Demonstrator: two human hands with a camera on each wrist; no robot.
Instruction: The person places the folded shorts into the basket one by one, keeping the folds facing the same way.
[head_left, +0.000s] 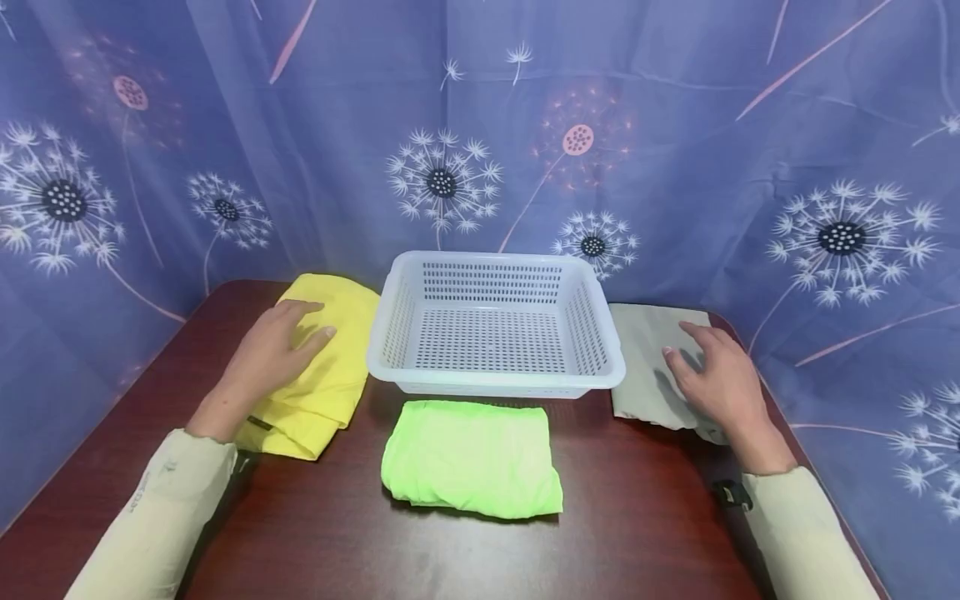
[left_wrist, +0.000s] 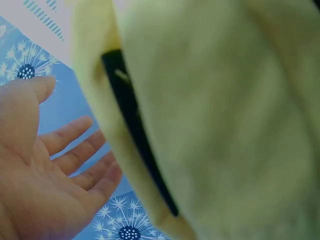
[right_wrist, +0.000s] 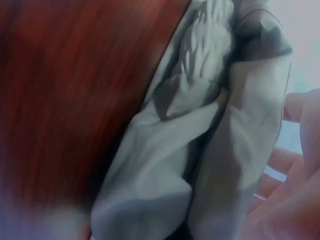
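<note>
On the left of the table lies a folded yellow cloth garment (head_left: 341, 333), with my left hand (head_left: 273, 346) over its left side, fingers relaxed and slightly spread. In the left wrist view that hand (left_wrist: 60, 165) holds nothing, and a dark label (left_wrist: 127, 115) shows on the yellow fabric. A folded grey garment (head_left: 645, 358) lies at the right. Above its right part is my right hand (head_left: 720, 375), thumb and fingers apart and nothing gripped. The right wrist view shows the grey garment's folded layers (right_wrist: 240, 130) beside the fingers (right_wrist: 280, 160).
Between the garments stands a white perforated plastic basket (head_left: 495, 381) with nothing in it. A folded bright green garment (head_left: 472, 458) lies in front of it on the dark red-brown table (head_left: 450, 558). A blue curtain (head_left: 337, 125) with dandelion prints hangs behind.
</note>
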